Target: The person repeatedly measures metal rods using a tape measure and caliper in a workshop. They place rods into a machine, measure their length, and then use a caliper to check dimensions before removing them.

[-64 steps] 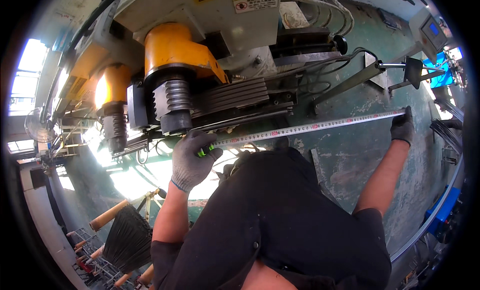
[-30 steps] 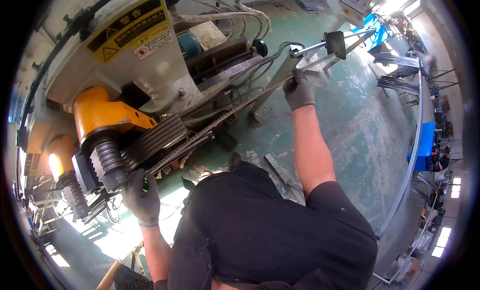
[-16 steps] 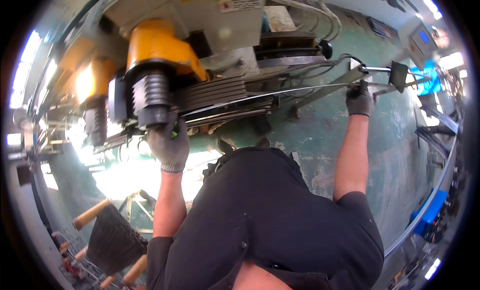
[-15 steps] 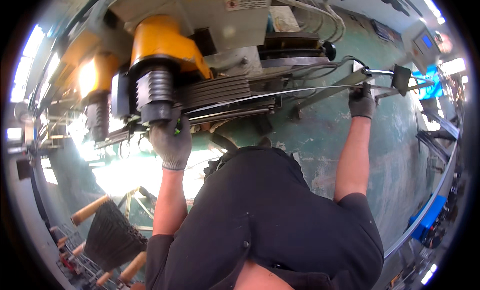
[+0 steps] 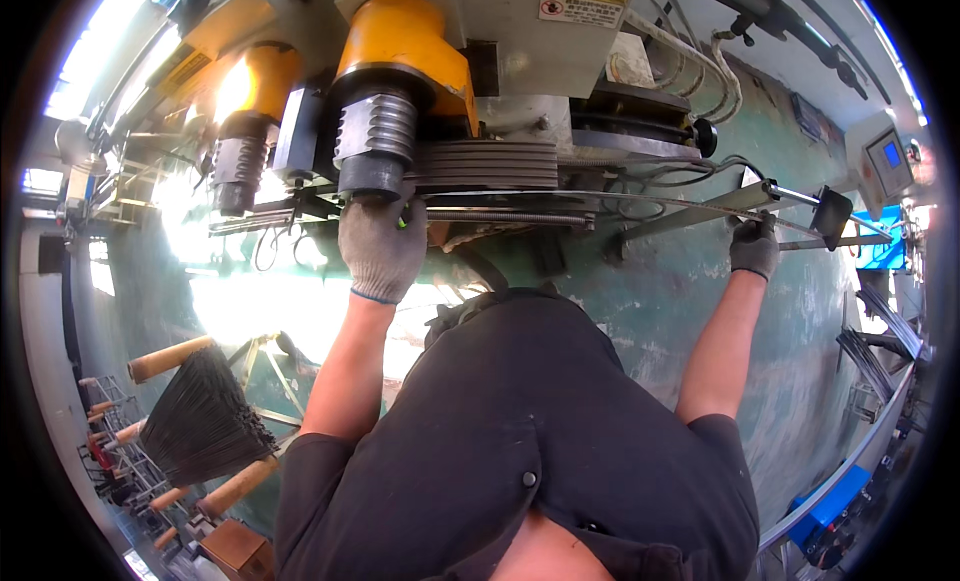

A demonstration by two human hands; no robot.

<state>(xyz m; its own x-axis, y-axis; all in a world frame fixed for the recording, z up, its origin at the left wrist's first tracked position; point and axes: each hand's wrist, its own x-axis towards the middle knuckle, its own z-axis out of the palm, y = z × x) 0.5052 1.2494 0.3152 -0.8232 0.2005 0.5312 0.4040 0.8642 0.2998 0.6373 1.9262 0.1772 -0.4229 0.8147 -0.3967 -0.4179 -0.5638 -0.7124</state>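
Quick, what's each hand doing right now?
Left hand: closed around a tape measure, mostly hidden.
Right hand: closed, apparently pinching the tape's extended blade.

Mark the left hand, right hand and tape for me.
Left hand point(image 5: 383, 246), head view: its gloved back.
Right hand point(image 5: 755, 251), head view: its gloved back.
Tape point(image 5: 640, 198), head view: on the drawn-out blade.

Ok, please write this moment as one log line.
left hand: holding tape measure, near ridged cylinder; right hand: holding blade, near metal stand; blade: extended between them
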